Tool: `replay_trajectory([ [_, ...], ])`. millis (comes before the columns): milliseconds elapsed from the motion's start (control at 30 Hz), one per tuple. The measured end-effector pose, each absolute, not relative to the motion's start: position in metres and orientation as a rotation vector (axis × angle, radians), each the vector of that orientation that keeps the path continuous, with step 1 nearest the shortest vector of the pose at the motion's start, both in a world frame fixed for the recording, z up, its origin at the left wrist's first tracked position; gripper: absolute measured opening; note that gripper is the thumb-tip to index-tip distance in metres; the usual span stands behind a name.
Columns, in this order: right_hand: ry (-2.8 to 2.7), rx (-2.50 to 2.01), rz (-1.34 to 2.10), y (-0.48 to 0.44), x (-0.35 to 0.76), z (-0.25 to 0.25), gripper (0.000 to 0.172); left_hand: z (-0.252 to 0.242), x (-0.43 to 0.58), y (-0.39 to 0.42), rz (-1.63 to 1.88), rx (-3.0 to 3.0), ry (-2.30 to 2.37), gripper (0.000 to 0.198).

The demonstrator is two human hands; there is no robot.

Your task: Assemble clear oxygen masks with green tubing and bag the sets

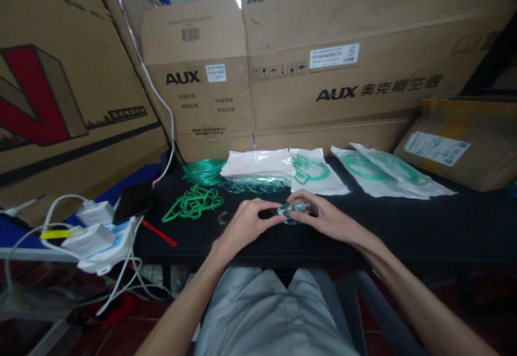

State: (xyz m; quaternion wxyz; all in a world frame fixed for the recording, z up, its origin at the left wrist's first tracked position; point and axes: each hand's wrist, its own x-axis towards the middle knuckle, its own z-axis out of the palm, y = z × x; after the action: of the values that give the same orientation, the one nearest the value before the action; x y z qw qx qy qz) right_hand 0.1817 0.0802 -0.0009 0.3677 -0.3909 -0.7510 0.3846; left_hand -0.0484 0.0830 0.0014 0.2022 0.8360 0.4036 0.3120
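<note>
Both hands meet over the dark table near its front edge. Between them is a clear green oxygen mask (291, 214), with a pale connector pointing to the right. The thumb and fingers of my left hand (251, 220) pinch the mask's left side. My right hand (326, 217) grips it from the right, fingers curled around the connector end. Just behind lies a row of nested clear masks (258, 185), partly under white pouches (258, 162). Left of my left hand are a heap of green elastic straps (194, 203) and a small clear piece (222, 217).
Coiled green tubing (204, 172) lies behind the straps. Flat pouches with green tubing (319, 172) (375, 173) rest along the back. At left are a phone (134, 201), chargers and a power strip (111, 253) with loose cables. Cardboard boxes (323, 103) wall the rear; a taped carton (464, 146) stands right.
</note>
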Motion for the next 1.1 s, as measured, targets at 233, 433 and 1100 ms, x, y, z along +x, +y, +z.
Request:
replay_trajectory([
  [233,-1.89,-1.022,0.954,0.076,0.185,-0.007,0.034,0.001,-0.044,0.081,0.949,2.408,1.004,0.034],
  [433,-1.807,-1.101,0.875,0.072,0.178,-0.007,0.031,0.001,-0.044,0.08,1.001,2.397,1.072,0.032],
  [1100,-1.787,-1.163,0.81,0.074,0.18,-0.013,0.033,0.027,-0.135,0.077,0.671,2.66,1.255,0.026],
])
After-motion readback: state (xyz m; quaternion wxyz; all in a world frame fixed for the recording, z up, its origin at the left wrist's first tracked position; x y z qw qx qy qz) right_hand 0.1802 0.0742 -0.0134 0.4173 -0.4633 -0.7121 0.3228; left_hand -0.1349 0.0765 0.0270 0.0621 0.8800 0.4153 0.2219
